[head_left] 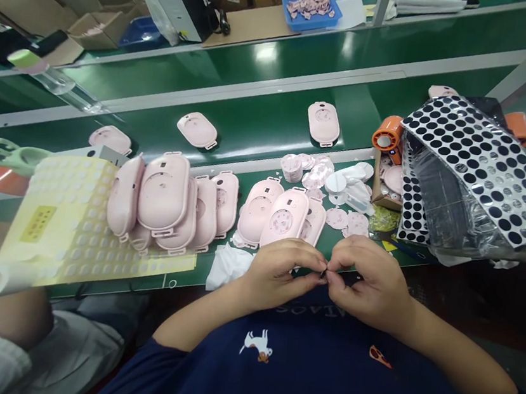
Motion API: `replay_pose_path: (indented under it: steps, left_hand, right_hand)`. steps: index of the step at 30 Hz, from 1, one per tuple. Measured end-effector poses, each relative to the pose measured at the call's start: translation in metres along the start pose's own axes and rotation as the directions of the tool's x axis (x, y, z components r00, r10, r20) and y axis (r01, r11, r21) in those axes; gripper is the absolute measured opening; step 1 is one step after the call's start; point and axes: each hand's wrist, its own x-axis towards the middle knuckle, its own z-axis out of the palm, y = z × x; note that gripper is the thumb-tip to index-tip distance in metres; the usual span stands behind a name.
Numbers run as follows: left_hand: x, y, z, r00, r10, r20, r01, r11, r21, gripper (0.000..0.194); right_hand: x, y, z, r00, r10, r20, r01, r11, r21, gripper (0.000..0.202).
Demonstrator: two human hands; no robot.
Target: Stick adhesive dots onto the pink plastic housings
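At the bench's front edge, my left hand (280,272) and my right hand (370,283) meet fingertip to fingertip. Both are closed in a pinch. A tiny dark bit shows between the fingertips, too small and covered to name. Just beyond my left hand lean pink plastic housings (284,220) with oval faces and slotted tabs. Thin pink patterned discs (356,224) lie beyond my right hand. Sheets of black round stickers (487,164) rest on the right, some spots peeled off. A crumpled white tissue (229,266) is left of my left hand.
More pink housings (163,194) are stacked at left on a yellow sticker sheet (62,217). Single housings (323,124) lie on the green belt. An orange handheld fan (388,136) stands by a small carton. A blue tray (330,23) sits at the back; another person's arm (16,314) is at left.
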Motion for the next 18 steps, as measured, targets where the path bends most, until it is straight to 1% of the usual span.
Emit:
replay_pose_path:
  steps: [5,14,18]
  left_hand:
    - [0.0022,0.0004,-0.0005,1.0,0.007,0.012,-0.007,1.0,0.011,0.01]
    - [0.0022,-0.0015,-0.0009,0.999,0.021,0.023,-0.022,1.0,0.01,0.009]
    - [0.0039,-0.001,-0.0019,0.999,0.027,0.023,-0.028,0.999,0.026,0.008]
  right_hand:
    - [-0.001,0.0001,0.0008,1.0,-0.019,-0.009,0.019,1.0,-0.005,0.019]
    - [-0.0005,0.0008,0.0015,1.0,-0.008,-0.004,0.008,1.0,0.002,0.019]
    - [-0.0001,0.002,0.0025,1.0,-0.002,-0.03,0.002,1.0,0.009,0.018]
